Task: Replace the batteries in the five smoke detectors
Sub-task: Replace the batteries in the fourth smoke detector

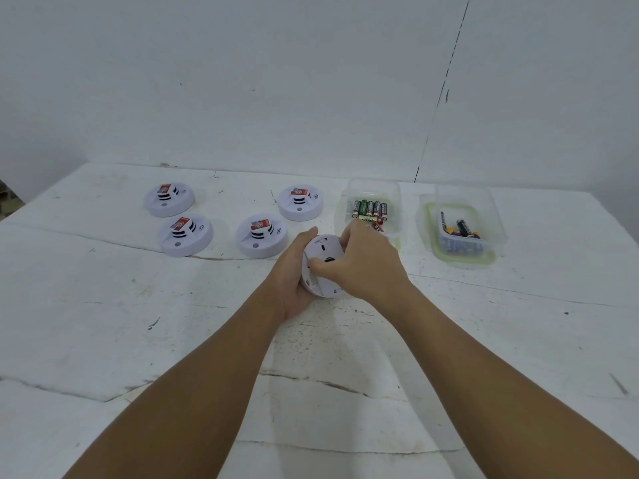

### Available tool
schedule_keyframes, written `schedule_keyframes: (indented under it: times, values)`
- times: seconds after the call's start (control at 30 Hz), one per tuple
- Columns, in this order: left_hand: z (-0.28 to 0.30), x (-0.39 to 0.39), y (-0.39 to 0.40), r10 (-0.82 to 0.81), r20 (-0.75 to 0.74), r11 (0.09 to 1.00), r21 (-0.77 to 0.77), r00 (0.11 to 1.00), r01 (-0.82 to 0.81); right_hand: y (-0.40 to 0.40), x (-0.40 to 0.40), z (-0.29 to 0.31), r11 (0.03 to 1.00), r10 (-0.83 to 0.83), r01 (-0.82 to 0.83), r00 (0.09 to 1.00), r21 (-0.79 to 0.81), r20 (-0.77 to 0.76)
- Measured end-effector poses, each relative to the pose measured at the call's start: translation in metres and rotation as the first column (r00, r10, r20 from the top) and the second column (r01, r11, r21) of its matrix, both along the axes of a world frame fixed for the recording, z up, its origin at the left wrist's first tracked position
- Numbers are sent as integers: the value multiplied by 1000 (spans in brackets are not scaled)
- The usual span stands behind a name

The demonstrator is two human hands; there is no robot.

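Both hands hold one smoke detector (323,257) just above the white tabletop (103,323), its flat back turned up toward the camera. The left hand (294,274) cups it from the left, thumb curled over the far rim and fingers wrapped beneath. The right hand (366,261) lies over the detector's right side, fingers curled on the rim and thumb pressing on the back near a dark slot; how much of the back cover is loose cannot be told.

Four other detectors sit face up on the tabletop to the left of the held one: the nearest (261,235) just beside it, another (300,203) beyond that and further back, one (185,234) well to the left, and the last (169,199) behind that one.

Just behind the right hand stands a clear tub (375,188) with a row of green and black batteries (370,209). To its right, a second clear tub (484,243) holds a loose heap of batteries (461,233).
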State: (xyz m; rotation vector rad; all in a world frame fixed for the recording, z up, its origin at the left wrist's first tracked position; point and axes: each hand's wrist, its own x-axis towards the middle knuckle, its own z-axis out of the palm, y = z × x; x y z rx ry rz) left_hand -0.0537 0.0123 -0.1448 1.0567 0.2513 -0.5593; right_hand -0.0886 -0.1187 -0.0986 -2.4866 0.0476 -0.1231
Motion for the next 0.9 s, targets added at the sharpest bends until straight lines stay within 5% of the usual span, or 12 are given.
schedule_keyframes:
  times: [0.17,0.43,0.57,0.8,0.9]
  values:
    - [2,-6,-1,14,18,1000,-9,1000,-14,-20,3,2,963,3,27,994,267,-110]
    - [21,-16,-10,92,-1,996,-8,996,-92,-21,-9,-6,952,65,-27,991,306,-114]
    - [40,-24,-24,72,91,997,19,993,-74,-22,-13,-7,889,98,-4,979,457,-181]
    - [56,-31,-19,89,186,996,7,978,-92,-30,-22,-23,482,119,104,976,870,-183]
    - [41,-30,-10,28,330,939,315,944,-138,-32,-25,-29,238,83,196,972,951,-221]
